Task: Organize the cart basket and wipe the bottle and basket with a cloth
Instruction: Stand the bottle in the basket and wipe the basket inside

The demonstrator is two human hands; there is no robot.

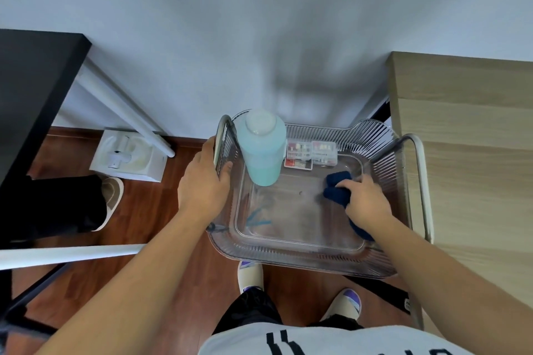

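Clear ribbed plastic cart basket [383, 147] on cart: stiff, slick, light. My left hand [202, 181] clamps its left rim. My right hand [366, 202] presses bunched navy cloth [336, 189] on floor, right of turquoise bottle [262, 150]. Bottle likely heavy; grab mid-body.
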